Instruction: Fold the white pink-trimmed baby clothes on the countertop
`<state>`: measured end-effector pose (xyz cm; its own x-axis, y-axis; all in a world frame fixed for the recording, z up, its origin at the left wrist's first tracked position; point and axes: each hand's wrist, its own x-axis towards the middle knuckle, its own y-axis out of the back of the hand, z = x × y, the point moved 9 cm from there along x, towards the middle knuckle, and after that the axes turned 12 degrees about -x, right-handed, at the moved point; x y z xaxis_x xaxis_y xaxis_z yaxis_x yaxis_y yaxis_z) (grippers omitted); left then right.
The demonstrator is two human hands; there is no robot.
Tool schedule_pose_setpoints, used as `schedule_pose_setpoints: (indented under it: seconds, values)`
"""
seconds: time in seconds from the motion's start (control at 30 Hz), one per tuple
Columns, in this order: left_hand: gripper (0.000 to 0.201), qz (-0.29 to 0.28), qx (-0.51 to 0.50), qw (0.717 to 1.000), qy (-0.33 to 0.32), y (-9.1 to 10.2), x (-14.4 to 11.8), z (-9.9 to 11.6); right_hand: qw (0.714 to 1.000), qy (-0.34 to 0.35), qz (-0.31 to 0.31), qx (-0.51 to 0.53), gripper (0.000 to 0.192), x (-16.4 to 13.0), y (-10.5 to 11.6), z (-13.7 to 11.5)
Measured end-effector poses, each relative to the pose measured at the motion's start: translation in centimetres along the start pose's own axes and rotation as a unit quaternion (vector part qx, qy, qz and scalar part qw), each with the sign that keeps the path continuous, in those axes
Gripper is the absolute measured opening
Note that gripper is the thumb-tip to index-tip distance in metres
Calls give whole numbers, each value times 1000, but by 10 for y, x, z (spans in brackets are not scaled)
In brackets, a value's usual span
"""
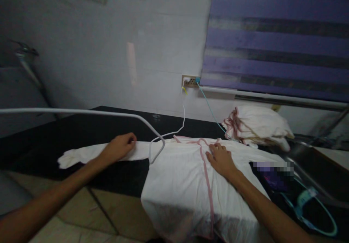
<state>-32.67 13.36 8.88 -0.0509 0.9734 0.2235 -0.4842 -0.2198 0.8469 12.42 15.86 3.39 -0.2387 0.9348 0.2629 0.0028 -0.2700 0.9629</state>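
A white long-sleeved garment [177,185] with pink trim down its front lies spread on the black counter, its lower part hanging over the front edge. My left hand [121,148] is over the sleeve on the left, fingers curled in; whatever may be inside them is hidden. On the upper front of the garment, just right of the pink trim, rests my right hand [220,159], its fingers spread and lying on the cloth. A white cable [131,115] loops in from the left and crosses the garment's shoulder between my hands.
The black counter [122,125] runs along a tiled wall with a socket [191,81]. A bundled white cloth with reddish trim [261,125] lies at the back right, beside a sink [319,170]. A phone [272,177] and a teal cable [331,214] lie right of the garment. At left stands a faucet [25,50].
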Motion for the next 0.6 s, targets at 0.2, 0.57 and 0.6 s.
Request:
schedule_pose_setpoints:
  seconds: [0.2,0.57,0.6]
  values:
    - [40,22,34,993,-110,-133,14,142,999,33,25,32,53,47,6,-2]
    - [49,-42,-46,994,-87,-146,88,159,997,-37,44,53,73,66,-25,17]
    - [45,-21,-52,995,-85,-136,88,158,994,-15,74,75,67,66,-17,14]
